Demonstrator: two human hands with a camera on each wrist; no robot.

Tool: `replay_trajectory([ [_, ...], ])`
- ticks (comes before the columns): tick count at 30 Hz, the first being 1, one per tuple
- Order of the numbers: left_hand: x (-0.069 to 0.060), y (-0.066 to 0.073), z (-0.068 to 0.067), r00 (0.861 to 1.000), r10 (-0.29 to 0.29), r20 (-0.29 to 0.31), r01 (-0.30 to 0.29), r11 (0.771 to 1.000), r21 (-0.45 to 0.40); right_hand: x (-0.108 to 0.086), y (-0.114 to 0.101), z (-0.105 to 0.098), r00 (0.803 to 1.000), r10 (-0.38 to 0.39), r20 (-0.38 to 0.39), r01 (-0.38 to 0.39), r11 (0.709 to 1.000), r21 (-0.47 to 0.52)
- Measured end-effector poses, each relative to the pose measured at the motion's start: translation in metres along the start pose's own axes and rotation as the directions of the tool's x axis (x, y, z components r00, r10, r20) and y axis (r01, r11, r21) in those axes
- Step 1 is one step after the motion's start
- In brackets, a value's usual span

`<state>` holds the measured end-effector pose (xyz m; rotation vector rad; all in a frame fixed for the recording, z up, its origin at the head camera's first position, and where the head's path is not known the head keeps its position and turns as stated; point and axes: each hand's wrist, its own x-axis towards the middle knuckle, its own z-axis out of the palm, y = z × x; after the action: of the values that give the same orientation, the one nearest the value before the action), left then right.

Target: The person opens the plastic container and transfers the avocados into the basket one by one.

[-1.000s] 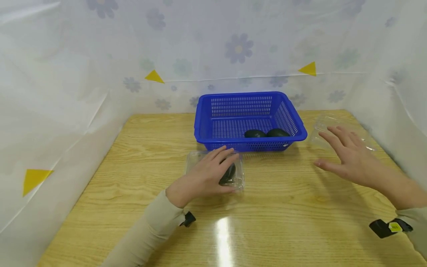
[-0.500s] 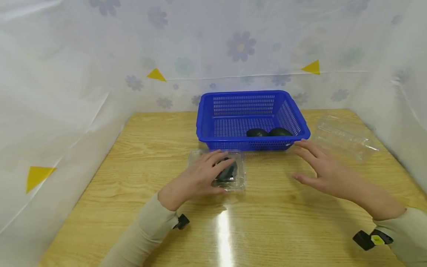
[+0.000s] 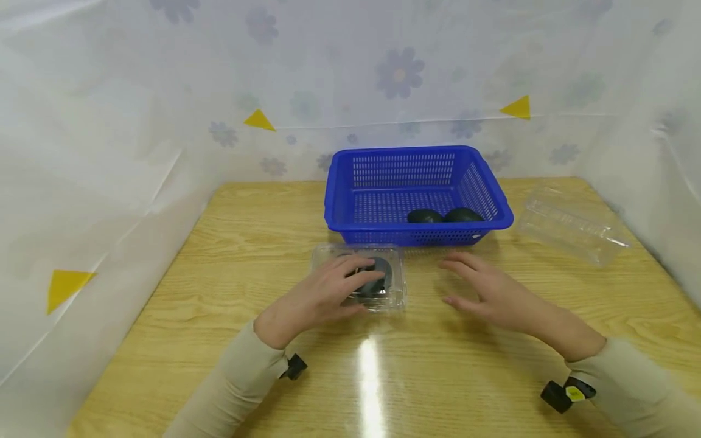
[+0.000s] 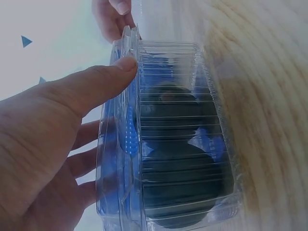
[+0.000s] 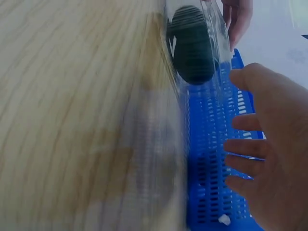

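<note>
1. Our left hand (image 3: 312,298) lies over the clear box (image 4: 139,159), fingers loosely spread on its lid (image 4: 113,192), thumb at the near rim.
2. Beneath that hand, we judge the box light, springy, slippery and easily dented; the dark fruit (image 4: 183,185) inside gives the weight.
3. We would take hold at the stiffer rim, both ends.
4. To its right, our right hand (image 3: 495,298) touches nothing, fingers extended.
5. Beyond both hands, the blue basket (image 3: 418,226) holds two more fruits (image 3: 462,215).
</note>
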<state>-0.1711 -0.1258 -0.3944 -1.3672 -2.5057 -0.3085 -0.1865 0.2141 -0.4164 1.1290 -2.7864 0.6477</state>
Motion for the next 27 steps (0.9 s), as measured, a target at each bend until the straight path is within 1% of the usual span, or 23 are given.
replay_trajectory([
  [3, 0.000, 0.000, 0.000, 1.000, 0.013, -0.003, -0.013, 1.000, 0.005, 0.004, -0.006, 0.007, 1.000, 0.016, 0.015, -0.017, 0.999, 0.050],
  [7, -0.001, 0.001, 0.001, 0.999, 0.030, -0.019, -0.030, 1.000, -0.006, 0.010, -0.015, 0.017, 1.000, -0.009, 0.023, 0.006, 0.995, 0.099],
  [11, 0.000, 0.002, 0.002, 0.996, 0.045, -0.071, -0.046, 0.999, -0.022, 0.015, -0.023, 0.024, 0.999, -0.031, 0.014, 0.029, 0.991, 0.132],
  [16, 0.000, 0.004, 0.004, 0.988, 0.074, -0.133, -0.074, 0.997, 0.003, 0.018, -0.029, 0.028, 0.999, -0.032, -0.014, 0.034, 0.987, 0.157],
  [19, -0.001, 0.005, 0.007, 0.981, 0.102, -0.166, -0.096, 0.994, 0.045, 0.019, -0.031, 0.031, 0.999, -0.036, -0.024, 0.040, 0.980, 0.194],
  [22, -0.001, 0.006, 0.010, 0.968, 0.140, -0.210, -0.125, 0.989, 0.083, 0.020, -0.032, 0.034, 0.999, -0.033, -0.019, 0.037, 0.966, 0.258],
  [24, -0.002, 0.007, 0.013, 0.956, 0.165, -0.242, -0.140, 0.983, 0.118, 0.021, -0.033, 0.035, 1.000, -0.018, -0.001, 0.017, 0.955, 0.296],
  [25, -0.002, 0.008, 0.014, 0.952, 0.172, -0.252, -0.142, 0.981, 0.134, 0.021, -0.034, 0.036, 1.000, -0.007, 0.011, 0.003, 0.949, 0.315],
  [27, -0.002, 0.010, 0.016, 0.948, 0.180, -0.263, -0.135, 0.975, 0.178, 0.022, -0.035, 0.036, 0.998, 0.035, 0.050, -0.051, 0.931, 0.362],
])
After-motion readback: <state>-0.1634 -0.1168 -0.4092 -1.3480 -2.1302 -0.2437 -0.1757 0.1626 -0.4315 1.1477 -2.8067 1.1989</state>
